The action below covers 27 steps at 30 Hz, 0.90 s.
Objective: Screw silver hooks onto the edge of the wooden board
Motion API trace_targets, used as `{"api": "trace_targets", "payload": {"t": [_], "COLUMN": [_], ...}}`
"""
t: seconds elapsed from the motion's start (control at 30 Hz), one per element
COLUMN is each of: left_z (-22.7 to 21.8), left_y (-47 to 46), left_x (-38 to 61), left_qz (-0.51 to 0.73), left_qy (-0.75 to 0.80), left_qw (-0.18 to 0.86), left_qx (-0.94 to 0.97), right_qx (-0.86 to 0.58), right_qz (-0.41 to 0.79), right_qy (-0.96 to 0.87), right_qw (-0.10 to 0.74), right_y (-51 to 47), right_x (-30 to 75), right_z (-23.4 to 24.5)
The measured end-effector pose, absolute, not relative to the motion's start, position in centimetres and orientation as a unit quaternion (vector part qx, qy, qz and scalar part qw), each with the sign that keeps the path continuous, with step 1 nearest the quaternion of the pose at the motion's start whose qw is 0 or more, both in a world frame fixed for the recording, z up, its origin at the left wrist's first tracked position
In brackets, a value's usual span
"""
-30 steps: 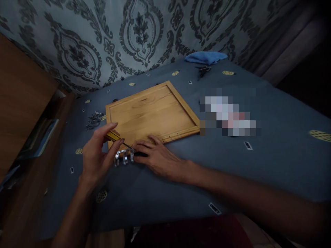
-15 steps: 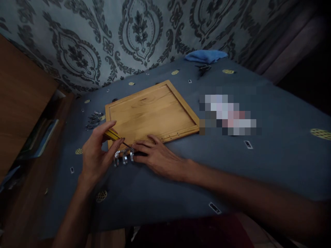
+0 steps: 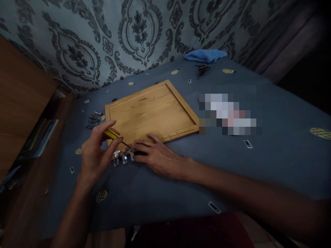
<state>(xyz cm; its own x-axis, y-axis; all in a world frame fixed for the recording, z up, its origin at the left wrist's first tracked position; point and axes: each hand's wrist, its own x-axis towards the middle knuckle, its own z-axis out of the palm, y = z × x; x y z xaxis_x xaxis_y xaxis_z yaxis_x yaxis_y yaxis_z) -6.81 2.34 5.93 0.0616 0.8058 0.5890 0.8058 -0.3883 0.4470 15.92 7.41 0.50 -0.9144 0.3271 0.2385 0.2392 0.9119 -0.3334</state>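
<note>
My left hand (image 3: 95, 151) is closed round the yellow handle of a screwdriver (image 3: 112, 134), thumb and fingers along its sides. The thin shaft slants down to the right, and its tip meets a silver metal hook (image 3: 132, 154) at the near edge of a framed wooden panel (image 3: 144, 110). My right hand (image 3: 161, 156) lies over that edge, with its fingertips and thumb gripping around the same hook. Two more curved metal hooks (image 3: 124, 158) sit beside it to the left. Small dark holes dot the edge to the right of my fingers.
A pile of loose metal hooks (image 3: 94, 120) lies left of the panel on the dark blue tablecloth (image 3: 279, 172). Farther back are a blue cloth (image 3: 205, 55) and a dark object (image 3: 203, 69). A blurred-out item (image 3: 227, 113) lies to the right. Wooden furniture (image 3: 23, 103) stands at left.
Both hands, the screwdriver and the panel stay almost in place. The hook under the screwdriver tip looks very slightly shifted; otherwise only a tiny drift of the view shows.
</note>
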Motion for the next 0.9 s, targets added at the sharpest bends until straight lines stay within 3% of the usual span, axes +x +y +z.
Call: {"api": "trace_targets", "payload": {"t": [0.47, 0.73, 0.9], "left_z": [6.6, 8.3, 8.7], "left_y": [2.6, 3.3, 4.7], "left_x": [-6.4, -2.0, -0.8], "left_qz": [-0.418, -0.619, -0.658], "left_qy": [-0.551, -0.486, -0.465], "left_qw": [-0.045, -0.305, -0.357], "left_qx": [-0.721, -0.536, -0.473], "right_qx": [-0.147, -0.142, -0.152], "right_qz": [0.151, 0.162, 0.149], "right_qy": [-0.966, -0.964, -0.966], "right_qw": [0.147, 0.159, 0.147], "right_y": [7.5, 7.5, 7.5], "right_x": [16.0, 16.0, 15.9], "right_z": [0.6, 0.5, 0.4]}}
